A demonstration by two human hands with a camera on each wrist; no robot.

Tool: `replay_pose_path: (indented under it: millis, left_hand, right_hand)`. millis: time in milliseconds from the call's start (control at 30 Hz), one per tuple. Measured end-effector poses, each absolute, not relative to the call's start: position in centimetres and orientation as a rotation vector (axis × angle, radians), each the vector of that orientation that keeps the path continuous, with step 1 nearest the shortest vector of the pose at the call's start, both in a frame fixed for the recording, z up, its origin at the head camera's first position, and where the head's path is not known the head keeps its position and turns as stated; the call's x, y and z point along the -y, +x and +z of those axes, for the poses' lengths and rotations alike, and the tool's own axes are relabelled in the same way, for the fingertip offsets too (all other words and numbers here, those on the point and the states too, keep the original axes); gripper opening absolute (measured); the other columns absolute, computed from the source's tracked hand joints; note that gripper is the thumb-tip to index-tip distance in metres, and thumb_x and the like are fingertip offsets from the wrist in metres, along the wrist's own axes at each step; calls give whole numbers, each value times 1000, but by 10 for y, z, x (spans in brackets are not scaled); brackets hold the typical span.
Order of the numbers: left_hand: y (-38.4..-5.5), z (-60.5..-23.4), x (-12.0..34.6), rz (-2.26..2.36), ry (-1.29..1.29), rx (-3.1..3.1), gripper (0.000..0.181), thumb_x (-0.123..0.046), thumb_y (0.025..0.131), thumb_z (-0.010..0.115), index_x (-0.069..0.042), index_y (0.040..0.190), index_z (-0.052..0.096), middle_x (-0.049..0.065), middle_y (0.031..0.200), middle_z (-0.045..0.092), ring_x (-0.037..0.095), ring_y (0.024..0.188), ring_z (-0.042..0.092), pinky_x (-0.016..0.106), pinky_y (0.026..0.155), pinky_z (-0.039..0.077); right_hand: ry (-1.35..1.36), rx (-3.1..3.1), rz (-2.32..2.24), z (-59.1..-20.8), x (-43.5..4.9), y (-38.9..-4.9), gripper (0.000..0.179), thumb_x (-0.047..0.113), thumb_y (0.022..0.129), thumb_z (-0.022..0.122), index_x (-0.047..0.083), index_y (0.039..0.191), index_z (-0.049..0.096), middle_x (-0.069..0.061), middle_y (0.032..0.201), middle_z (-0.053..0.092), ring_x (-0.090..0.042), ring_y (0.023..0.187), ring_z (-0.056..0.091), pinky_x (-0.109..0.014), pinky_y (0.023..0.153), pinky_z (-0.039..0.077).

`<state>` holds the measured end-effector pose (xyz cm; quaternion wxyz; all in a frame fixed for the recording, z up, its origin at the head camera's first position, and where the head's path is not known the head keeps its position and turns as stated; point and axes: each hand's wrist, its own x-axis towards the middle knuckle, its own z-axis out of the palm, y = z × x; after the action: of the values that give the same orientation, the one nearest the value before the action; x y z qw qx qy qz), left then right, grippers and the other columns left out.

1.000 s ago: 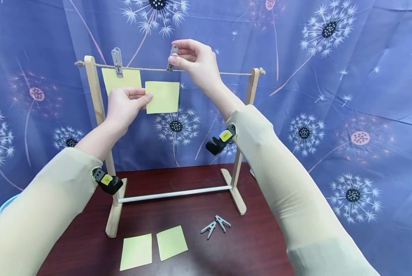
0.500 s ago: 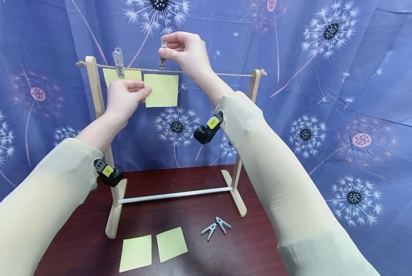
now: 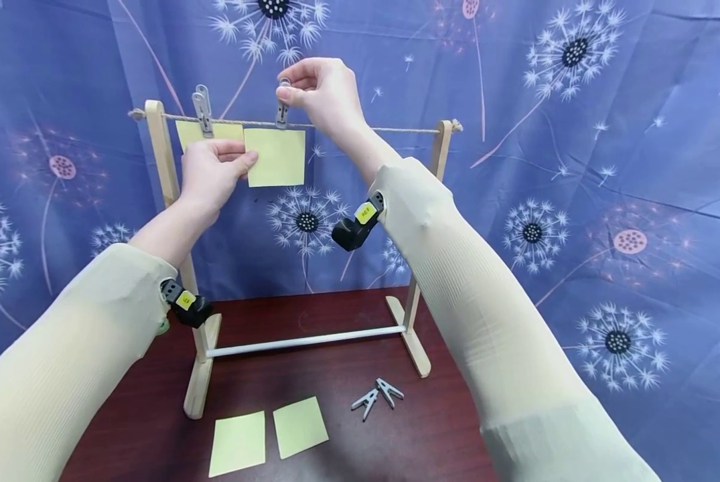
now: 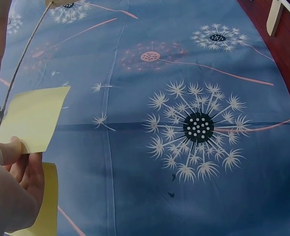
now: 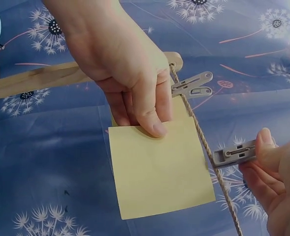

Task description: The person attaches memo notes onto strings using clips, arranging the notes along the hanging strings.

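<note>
My left hand (image 3: 211,171) pinches the left edge of a yellow sticky note (image 3: 277,158), whose top edge lies close to the twine line (image 3: 366,127). Between thumb and fingers, my right hand (image 3: 329,90) holds a grey clothespin (image 3: 282,107) upright, its tip at the twine above the note. In the right wrist view that clothespin (image 5: 233,155) meets the twine, beside the note (image 5: 159,172). Whether it bites the note's edge I cannot tell. Further left, another clothespin (image 3: 202,110) clips a second sticky note (image 3: 230,131) to the line, partly hidden behind my left hand.
The twine runs between two wooden posts (image 3: 437,157) joined low down by a white rod (image 3: 305,341). On the dark red table (image 3: 396,455) lie two more sticky notes (image 3: 238,443) and two loose clothespins (image 3: 367,402). A blue dandelion-print curtain (image 3: 546,167) hangs behind.
The note in my left hand has risen to the line and shifted slightly left. My right hand has moved left with its clothespin, going up off the twine, then back down to it.
</note>
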<state>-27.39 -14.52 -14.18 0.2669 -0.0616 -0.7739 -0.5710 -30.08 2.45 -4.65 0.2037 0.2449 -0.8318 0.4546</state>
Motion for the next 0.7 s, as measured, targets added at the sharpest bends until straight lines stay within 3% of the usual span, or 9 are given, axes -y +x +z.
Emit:
replay_pose_path:
  millis: [267,700]
  left_hand:
    - [-272,-142,138,-1589,-173,2066,40,-14,91,68,11,122,62,-17,73,63,-10,62,57,9,61,48]
    - [-265,-141,136,-1537,-138,2074,40,-16,91,68,9,122,63,-14,78,65,-11,63,56,9,62,47]
  right_hand:
    - [664,2354,1321,-51,-25,-303,23,18,87,75,11,109,74,-1,96,74,-8,88,67,-15,79,49]
    - [669,2419,1295,-54,-25,-300,25,19,87,74,12,112,74,0,94,73,-6,87,65,-16,77,48]
